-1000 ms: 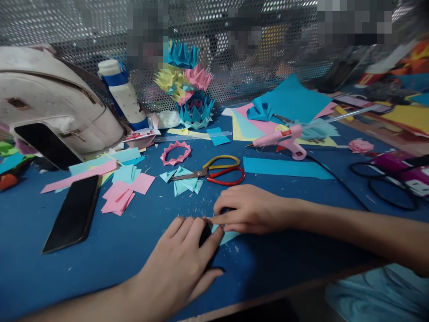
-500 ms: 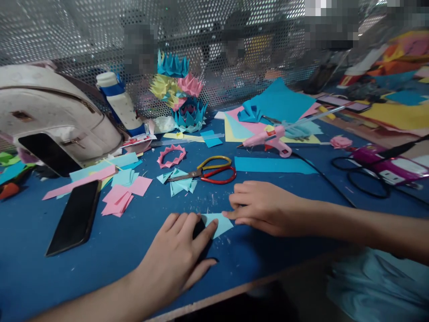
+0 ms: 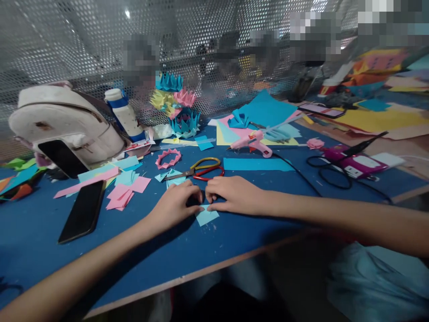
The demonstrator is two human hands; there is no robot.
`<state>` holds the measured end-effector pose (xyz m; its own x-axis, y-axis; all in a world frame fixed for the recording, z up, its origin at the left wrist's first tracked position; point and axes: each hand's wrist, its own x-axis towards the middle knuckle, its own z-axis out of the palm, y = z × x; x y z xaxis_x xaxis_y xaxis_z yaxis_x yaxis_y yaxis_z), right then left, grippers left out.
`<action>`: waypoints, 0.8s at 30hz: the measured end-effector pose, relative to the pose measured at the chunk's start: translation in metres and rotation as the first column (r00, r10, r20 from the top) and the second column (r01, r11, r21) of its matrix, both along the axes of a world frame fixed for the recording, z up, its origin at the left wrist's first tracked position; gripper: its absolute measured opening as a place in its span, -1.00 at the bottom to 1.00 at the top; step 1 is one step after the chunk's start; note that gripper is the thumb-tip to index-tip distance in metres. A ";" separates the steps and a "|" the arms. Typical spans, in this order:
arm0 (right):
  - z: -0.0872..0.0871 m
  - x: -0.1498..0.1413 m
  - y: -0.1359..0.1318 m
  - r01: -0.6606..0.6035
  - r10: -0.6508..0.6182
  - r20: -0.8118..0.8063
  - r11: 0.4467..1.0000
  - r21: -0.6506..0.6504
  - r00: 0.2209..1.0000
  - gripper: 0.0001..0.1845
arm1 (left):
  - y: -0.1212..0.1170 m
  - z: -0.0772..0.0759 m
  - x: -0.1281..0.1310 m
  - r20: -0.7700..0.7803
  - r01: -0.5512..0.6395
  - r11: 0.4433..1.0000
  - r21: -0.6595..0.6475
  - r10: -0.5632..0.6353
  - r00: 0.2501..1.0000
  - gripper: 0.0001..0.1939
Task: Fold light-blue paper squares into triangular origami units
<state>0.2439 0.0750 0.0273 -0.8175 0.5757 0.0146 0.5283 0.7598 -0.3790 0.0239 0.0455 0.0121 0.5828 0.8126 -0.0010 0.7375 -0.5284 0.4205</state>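
A small light-blue paper piece (image 3: 207, 216) lies on the blue table in front of me, its far edge between my hands. My left hand (image 3: 179, 199) is closed, with curled fingers and the thumb tip at the paper's far left edge. From the other side my right hand (image 3: 234, 194) meets that edge, fingers likewise curled and thumb on the paper. Just beyond the hands, scissors (image 3: 191, 172) with one yellow and one red handle rest on folded light-blue pieces (image 3: 174, 181). A zigzag pink paper ring (image 3: 168, 166) lies behind them.
To the left are a phone (image 3: 82, 212), pink paper squares (image 3: 121, 197), a backpack (image 3: 63, 118) and a bottle (image 3: 125, 116). A folded-paper stack (image 3: 184, 124) stands at the back. Rightward lie a blue strip (image 3: 258, 164), a corded pink glue gun (image 3: 250, 141) and a purple case (image 3: 355, 163).
Both hands have drawn together at the paper's far edge. The left hand's fingers, earlier laid flat over the paper, are now curled. The paper is turned, and the view has shifted.
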 end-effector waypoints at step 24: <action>0.004 0.021 0.037 -0.135 0.045 -0.264 0.932 -0.336 0.964 -0.86 | -0.031 0.020 0.032 0.307 -0.191 0.981 -0.015 0.186 0.933 -0.97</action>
<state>0.2644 0.1123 0.0317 -0.8623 0.5053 0.0352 0.3187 0.5954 -0.7375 0.0554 0.0141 0.0318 0.3889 0.9062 0.1660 0.6612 -0.4000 0.6346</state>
